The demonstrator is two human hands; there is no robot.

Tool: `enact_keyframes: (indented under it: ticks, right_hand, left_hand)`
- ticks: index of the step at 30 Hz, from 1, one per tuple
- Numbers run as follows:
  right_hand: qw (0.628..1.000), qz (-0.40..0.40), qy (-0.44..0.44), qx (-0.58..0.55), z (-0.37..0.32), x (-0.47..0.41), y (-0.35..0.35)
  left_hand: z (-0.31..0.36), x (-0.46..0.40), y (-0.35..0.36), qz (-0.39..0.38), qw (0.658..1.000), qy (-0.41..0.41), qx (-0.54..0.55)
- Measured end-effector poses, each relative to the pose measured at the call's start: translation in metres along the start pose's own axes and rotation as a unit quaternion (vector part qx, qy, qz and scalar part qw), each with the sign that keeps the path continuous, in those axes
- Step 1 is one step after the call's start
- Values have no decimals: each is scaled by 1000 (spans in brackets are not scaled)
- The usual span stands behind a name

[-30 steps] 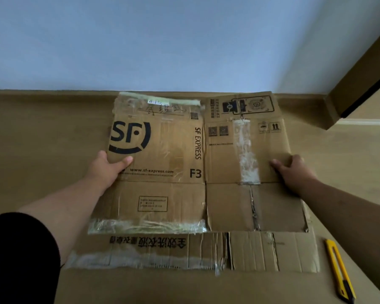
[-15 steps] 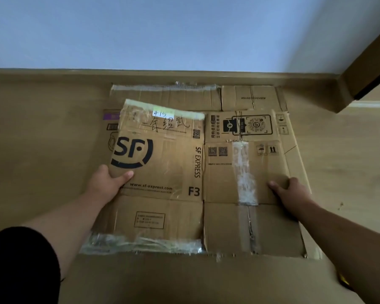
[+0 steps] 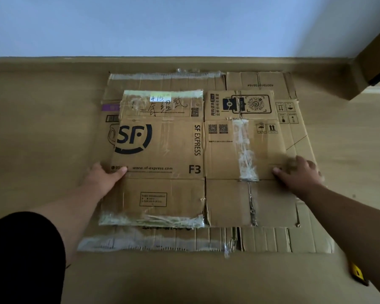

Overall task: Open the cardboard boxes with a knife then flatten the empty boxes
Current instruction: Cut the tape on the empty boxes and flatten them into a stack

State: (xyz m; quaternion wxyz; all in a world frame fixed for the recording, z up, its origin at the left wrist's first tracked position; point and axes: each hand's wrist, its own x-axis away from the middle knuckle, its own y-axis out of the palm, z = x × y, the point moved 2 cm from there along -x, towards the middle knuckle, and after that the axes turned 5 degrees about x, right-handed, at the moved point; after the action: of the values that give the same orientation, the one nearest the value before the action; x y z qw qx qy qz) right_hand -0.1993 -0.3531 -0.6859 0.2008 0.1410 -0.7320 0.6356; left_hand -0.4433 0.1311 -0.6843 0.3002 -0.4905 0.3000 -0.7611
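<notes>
Both arms reach forward and down from the near edge, forearms nearly straight, converging on the flattened SF box.

Left hand: at the box's left edge, around the fold between the printed panel and the near flap. Thumb lies on top of the cardboard by the web address print; the other fingers are hidden under the edge, so it grips the edge between thumb and fingers. Black sleeve covers the upper arm.

Right hand: palm down on the right panel near its right edge, fingers spread and fairly straight, pressing flat rather than curling round anything. Slightly motion-blurred.

The SF box lies flat, printed side up, on top of a larger flattened box that sticks out on the far, right and near sides. Both sit on a wooden floor, close to the skirting and wall. Clear tape runs along the near-left flap and up the right panel.

Knife: yellow, on the floor at near right, mostly hidden behind the right forearm, apart from both hands.
</notes>
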Motion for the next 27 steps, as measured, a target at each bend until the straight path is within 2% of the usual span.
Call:
enact_keyframes:
  ticks: [5, 7, 10, 14, 23, 27]
  right_hand:
    - [978, -17, 143, -148, 45, -9, 7]
    - [976, -21, 163, -142, 59, -20, 15]
    - [977, -34, 173, -118, 48, -5, -6]
    - [968, -64, 163, -178, 56, -11, -19]
    - [975, -9, 120, -186, 92, -26, -22]
    - [969, 14, 142, -202, 113, -17, -40]
  left_hand:
    - [-49, -20, -8, 8, 991, -66, 115]
    - [-57, -24, -3, -3, 991, -59, 120]
    - [-46, -13, -8, -1, 991, -65, 118]
    - [-24, 4, -17, 18, 992, -73, 103]
    - [-4, 19, -12, 63, 994, -34, 82]
    - [17, 18, 4, 32, 997, 2, 66]
